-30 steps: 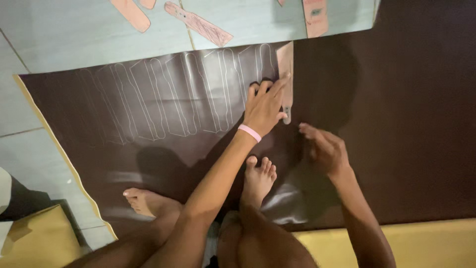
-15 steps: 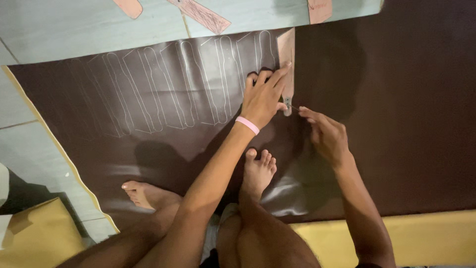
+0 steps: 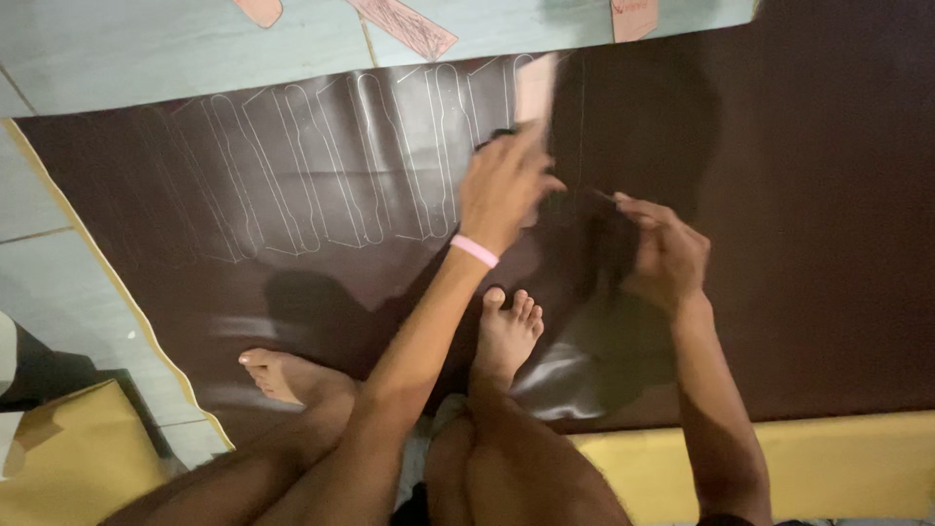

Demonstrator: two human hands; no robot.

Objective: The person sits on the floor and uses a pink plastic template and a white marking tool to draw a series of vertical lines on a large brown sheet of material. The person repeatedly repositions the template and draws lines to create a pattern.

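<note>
My left hand (image 3: 502, 185), with a pink band on the wrist, grips the lower end of a pale pink template strip (image 3: 536, 88) that lies on a large dark brown sheet (image 3: 799, 244). Just to its right, my right hand (image 3: 662, 248) pinches a thin pen (image 3: 604, 195), blurred, with its tip a little apart from the strip. Left of the strip, a row of several traced strip outlines (image 3: 321, 166) shows in light lines on the sheet. My bare feet (image 3: 506, 331) rest on the sheet below my hands.
Pale tiled floor (image 3: 146, 49) surrounds the sheet. Pink cut pieces (image 3: 404, 24) lie on the tiles beyond the sheet's far edge. A yellow sheet (image 3: 857, 468) lies along the near edge, and another yellow piece (image 3: 68, 448) sits at the lower left.
My left hand has shifted on the strip, which now looks blurred and partly lifted. My right hand has drawn back to the right, away from the strip's edge.
</note>
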